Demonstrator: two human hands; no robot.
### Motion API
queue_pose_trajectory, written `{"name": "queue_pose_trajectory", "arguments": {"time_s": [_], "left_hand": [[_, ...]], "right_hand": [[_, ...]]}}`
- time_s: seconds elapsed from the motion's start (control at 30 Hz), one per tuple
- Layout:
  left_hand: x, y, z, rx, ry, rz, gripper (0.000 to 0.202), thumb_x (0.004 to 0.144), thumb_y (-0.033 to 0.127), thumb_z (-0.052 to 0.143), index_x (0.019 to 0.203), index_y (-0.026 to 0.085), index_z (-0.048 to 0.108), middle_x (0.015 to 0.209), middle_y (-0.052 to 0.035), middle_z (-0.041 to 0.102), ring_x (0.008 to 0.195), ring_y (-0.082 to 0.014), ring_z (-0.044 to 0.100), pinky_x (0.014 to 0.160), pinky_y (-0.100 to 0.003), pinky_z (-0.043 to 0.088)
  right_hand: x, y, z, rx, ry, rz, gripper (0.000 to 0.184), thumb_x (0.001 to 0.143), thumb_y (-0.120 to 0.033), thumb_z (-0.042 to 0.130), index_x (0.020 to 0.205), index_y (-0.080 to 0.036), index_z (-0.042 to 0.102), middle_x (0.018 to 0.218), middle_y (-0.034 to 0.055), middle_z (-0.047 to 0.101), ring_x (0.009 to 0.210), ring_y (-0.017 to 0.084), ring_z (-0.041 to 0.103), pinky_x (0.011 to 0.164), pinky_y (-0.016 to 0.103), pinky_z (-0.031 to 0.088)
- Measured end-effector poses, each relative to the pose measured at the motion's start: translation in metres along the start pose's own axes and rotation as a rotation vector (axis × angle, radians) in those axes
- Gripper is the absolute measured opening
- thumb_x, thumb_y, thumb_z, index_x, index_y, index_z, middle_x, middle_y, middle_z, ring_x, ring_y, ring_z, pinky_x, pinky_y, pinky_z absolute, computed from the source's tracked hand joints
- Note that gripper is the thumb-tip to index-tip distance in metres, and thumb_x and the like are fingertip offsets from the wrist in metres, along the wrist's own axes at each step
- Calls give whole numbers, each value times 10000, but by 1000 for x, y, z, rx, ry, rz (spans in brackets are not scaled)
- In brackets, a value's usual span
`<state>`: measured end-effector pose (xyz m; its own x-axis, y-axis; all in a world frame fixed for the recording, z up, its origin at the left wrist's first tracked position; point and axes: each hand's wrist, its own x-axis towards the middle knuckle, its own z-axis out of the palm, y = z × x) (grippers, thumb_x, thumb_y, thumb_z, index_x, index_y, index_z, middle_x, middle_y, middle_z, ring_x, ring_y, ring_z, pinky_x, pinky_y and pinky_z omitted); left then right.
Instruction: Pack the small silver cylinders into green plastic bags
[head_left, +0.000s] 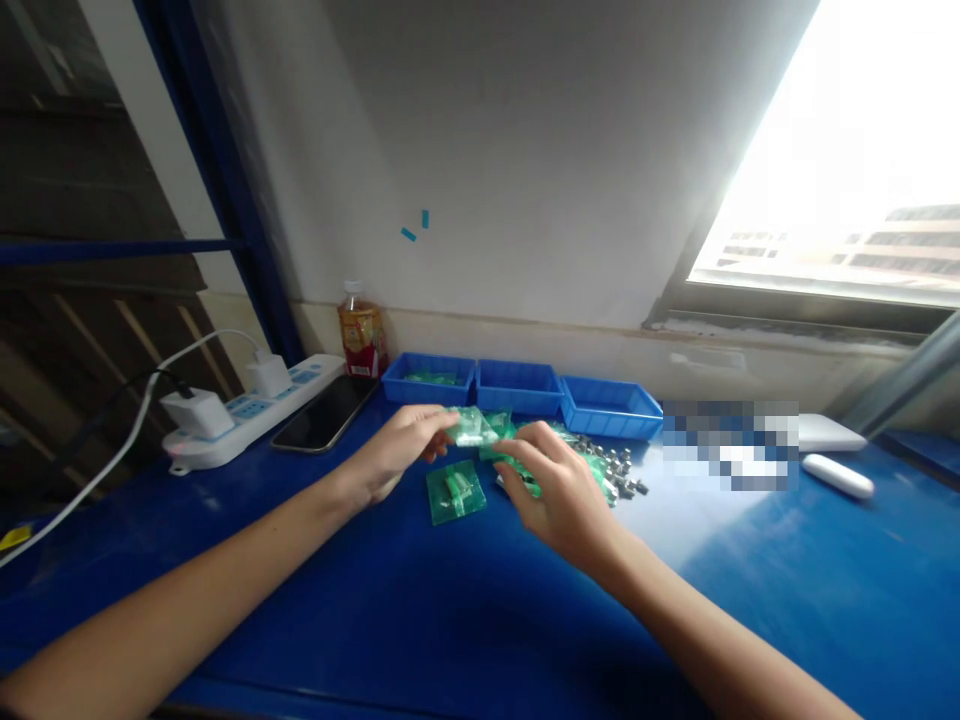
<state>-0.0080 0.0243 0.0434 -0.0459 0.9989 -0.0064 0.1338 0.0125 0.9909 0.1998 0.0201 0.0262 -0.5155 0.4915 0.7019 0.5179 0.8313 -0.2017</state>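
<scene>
My left hand (409, 440) is closed, pinching a small green-tinted clear plastic bag (470, 428) above the table. At the bag's right end is my right hand (555, 490), thumb and forefinger apart; whether a fingertip touches the bag I cannot tell. Below the left hand, another green bag (456, 492) lies flat on the blue table with pale strip-like pieces in it. Behind and partly under my right hand is a pile of green bags (596, 468), partly hidden. Small silvery metal parts (626, 470) are scattered at the pile's right side.
Three blue bins stand along the wall: the left bin (397, 385) holds green bags, beside the middle bin (517, 390) and right bin (611, 410). Leftward are a drink bottle (361, 335), phone (326, 415) and power strip (251, 425). A white case (838, 476) lies right.
</scene>
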Motion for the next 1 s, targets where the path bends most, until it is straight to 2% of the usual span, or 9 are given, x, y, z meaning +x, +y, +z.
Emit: {"name": "queue_pose_trajectory", "arguments": {"time_s": [0.1, 0.2, 0.3, 0.4, 0.53, 0.63, 0.8, 0.93, 1.0], "left_hand": [[28, 10, -14, -24, 244, 43, 407, 723, 533, 607, 834, 143, 625, 706, -24, 624, 641, -143, 579, 539, -226, 394], [45, 5, -25, 295, 291, 111, 600, 785, 679, 420, 940, 150, 657, 853, -85, 677, 839, -237, 627, 617, -287, 461], [36, -16, -24, 668, 264, 291, 544, 802, 611, 455, 1000, 150, 665, 1066, -108, 660, 1043, -294, 581, 899, -385, 443], [17, -34, -14, 898, 77, 425, 423, 807, 509, 527, 1037, 179, 658, 1119, -93, 643, 1108, -294, 528, 981, -434, 393], [10, -40, 2, 903, -11, 570, 256, 875, 379, 484, 954, 198, 648, 1050, -57, 658, 1065, -242, 544, 957, -392, 423], [23, -39, 10, 900, -35, 654, 257, 860, 304, 510, 1068, 194, 613, 1130, -61, 637, 1089, -232, 546, 973, -376, 426], [45, -40, 13, 947, -110, 632, 337, 867, 276, 492, 1184, 229, 594, 1236, -49, 617, 1137, -229, 560, 999, -357, 418], [32, -31, 5, 971, 66, 602, 254, 908, 294, 442, 1018, 222, 660, 982, -50, 707, 945, -218, 648, 887, -331, 473], [12, -21, 2, 894, 142, 704, 235, 907, 276, 463, 1012, 213, 664, 999, -55, 701, 957, -202, 644, 898, -311, 468]], "right_hand": [[0, 16, -11, 12, -15, 48, 204, 905, -226, 477, 1033, -161, 623, 931, 100, 592, 841, 200, 565, 734, 328, 487], [-9, 36, -20, -46, -65, 113, 193, 908, -247, 476, 996, -166, 628, 895, 88, 603, 843, 217, 551, 754, 371, 483], [-18, 46, -20, -106, -148, 180, 190, 898, -286, 505, 981, -174, 633, 877, 85, 605, 860, 236, 534, 760, 399, 479], [-22, 39, -15, -118, -169, 190, 196, 894, -296, 520, 986, -174, 642, 902, 93, 607, 909, 249, 520, 797, 414, 467], [-20, 13, -11, -64, -171, 118, 183, 889, -281, 536, 989, -180, 651, 904, 90, 601, 935, 247, 504, 825, 413, 451], [-20, -3, -10, 13, -190, 51, 165, 872, -250, 558, 992, -179, 647, 881, 84, 600, 921, 237, 504, 819, 401, 451], [-21, -12, -7, 92, -225, 3, 124, 845, -215, 587, 945, -178, 650, 797, 67, 592, 849, 216, 514, 774, 375, 456], [-20, -10, -8, 208, -197, 67, 123, 865, -191, 537, 909, -185, 651, 757, 52, 603, 784, 191, 514, 733, 343, 449], [-20, -9, -10, 316, -172, 172, 144, 879, -221, 521, 932, -183, 649, 768, 49, 620, 773, 182, 530, 720, 327, 445]]}}
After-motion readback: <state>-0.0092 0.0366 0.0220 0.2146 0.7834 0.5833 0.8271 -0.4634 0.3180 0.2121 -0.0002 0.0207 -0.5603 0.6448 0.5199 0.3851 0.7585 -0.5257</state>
